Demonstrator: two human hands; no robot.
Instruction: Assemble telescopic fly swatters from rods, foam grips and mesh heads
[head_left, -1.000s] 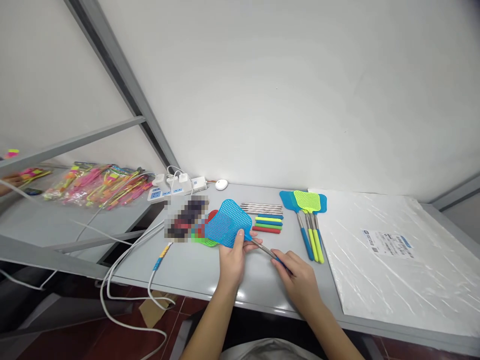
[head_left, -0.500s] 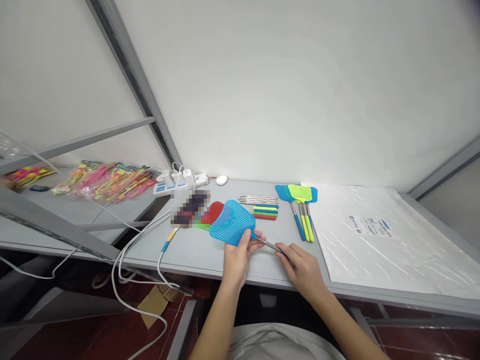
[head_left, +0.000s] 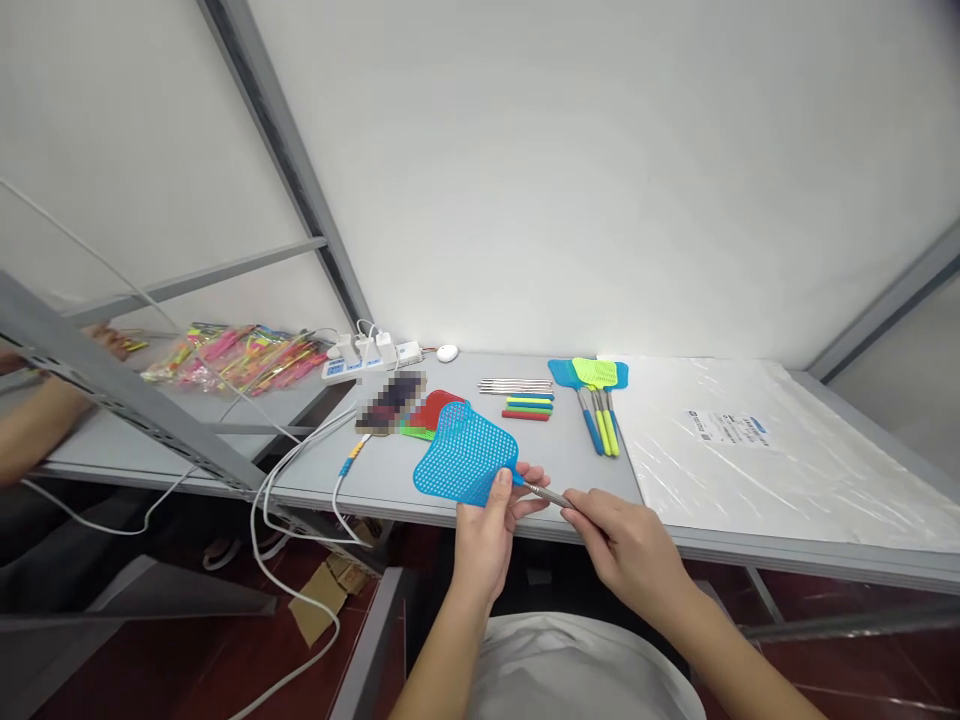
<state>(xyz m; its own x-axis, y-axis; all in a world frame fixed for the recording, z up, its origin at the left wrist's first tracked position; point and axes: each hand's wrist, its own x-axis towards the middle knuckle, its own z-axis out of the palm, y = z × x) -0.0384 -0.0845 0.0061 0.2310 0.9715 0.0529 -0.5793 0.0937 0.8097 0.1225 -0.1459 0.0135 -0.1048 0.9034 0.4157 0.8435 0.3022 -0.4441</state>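
Note:
A blue fly swatter [head_left: 469, 455] with a perforated head is held between my two hands above the front edge of the table. My left hand [head_left: 487, 530] is closed on the neck of the swatter, thumb on top, just below the head. Around the metal shaft near its grip end, my right hand [head_left: 622, 540] is wrapped; the grip itself is mostly hidden by the fingers. Behind the blue head lie a red swatter head [head_left: 437, 410] and a green swatter head [head_left: 418, 433], both partly covered.
Metal rods [head_left: 516, 386] and coloured grip tubes [head_left: 528, 406] lie in rows. Several swatters [head_left: 600, 400] are stacked right of them, beside a white plastic-wrapped package [head_left: 712, 480]. A power strip [head_left: 367, 362] and white cables [head_left: 262, 510] sit left. A co-worker's arm [head_left: 45, 420] shows at far left.
My view has shifted slightly. The blue swatter's head has turned and sits a little lower and nearer to me, with both hands still on it. The co-worker's arm now shows more at the left.

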